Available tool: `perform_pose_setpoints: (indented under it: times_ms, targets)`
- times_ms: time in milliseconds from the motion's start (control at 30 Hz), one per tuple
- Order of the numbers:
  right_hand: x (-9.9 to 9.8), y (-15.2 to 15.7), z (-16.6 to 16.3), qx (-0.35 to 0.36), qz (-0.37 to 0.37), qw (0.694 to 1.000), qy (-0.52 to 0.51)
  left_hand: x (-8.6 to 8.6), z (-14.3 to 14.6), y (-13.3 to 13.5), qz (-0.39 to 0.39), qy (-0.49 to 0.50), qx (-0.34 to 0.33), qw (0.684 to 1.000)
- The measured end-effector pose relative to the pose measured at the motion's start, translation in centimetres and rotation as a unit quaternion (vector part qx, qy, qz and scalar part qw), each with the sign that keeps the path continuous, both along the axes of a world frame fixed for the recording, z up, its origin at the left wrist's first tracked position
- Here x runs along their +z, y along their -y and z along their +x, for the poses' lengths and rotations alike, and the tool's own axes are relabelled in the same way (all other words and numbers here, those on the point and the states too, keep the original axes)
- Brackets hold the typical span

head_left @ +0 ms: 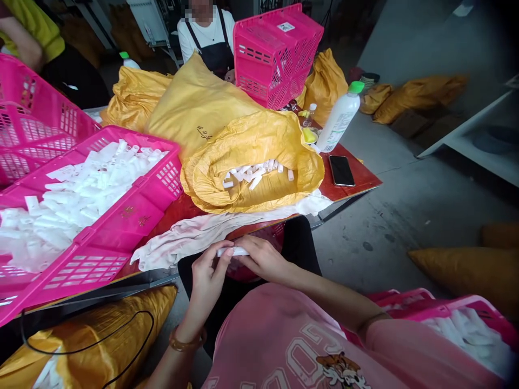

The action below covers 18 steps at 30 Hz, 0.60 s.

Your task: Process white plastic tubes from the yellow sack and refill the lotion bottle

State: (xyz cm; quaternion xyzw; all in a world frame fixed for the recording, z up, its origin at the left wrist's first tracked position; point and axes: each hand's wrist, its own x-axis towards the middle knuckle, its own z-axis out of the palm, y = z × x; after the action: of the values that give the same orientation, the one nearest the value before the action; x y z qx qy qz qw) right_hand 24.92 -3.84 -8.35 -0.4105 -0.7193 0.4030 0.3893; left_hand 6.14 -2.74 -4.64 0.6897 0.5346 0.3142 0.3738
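A small white tube (239, 252) lies level between my two hands, above my lap at the table's front edge. My left hand (211, 267) pinches its left end between thumb and fingers. My right hand (261, 256) is closed on its right end, with the fingertips partly hidden. Just beyond, a crumpled white cloth (178, 235) runs along the table edge. Past the cloth, an open yellow woven sack (259, 135) holds several short pale pieces (255, 174). On the left, a pink plastic crate (133, 210) is heaped with translucent white pieces (81, 200).
On the red table (360, 173) stand a white bottle with a green cap (340, 119) and a phone (341, 170). Another pink crate (275, 54) is tilted at the back near a seated person (208, 38). A filled crate (482, 308) is at my right; a sack (101, 329) lies lower left.
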Motion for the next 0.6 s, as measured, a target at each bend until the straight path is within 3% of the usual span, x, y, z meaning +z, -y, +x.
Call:
perform_pose_setpoints:
  times_ms: [133, 267, 367, 467, 600]
  targets:
    - [1.4, -0.4, 0.2, 0.058, -0.079, 0.994, -0.056, -0.4, -1.2, -0.2, -0.001, 0.109, 0.038, 0.993]
    - [1.6, -0.3, 0.4, 0.104, -0.104, 0.987, -0.062, 0.2, -2.4, -0.4, 0.044, 0.066, -0.025, 0.997]
    - [0.9, 0.1, -0.2, 0.026, -0.042, 0.999, -0.002, 0.6, -2.0, -0.3, 0.035, 0.033, -0.05, 0.998]
    - [0.4, 0.2, -0.5, -0.046, 0.007, 0.998, 0.049, 0.4, -1.2, 0.2, 0.008, 0.037, -0.011, 0.999]
    - [0.6, 0.0, 0.2, 0.046, -0.065, 0.996, -0.042, -0.6, -1.1, 1.0, -0.002, 0.062, -0.003, 0.998]
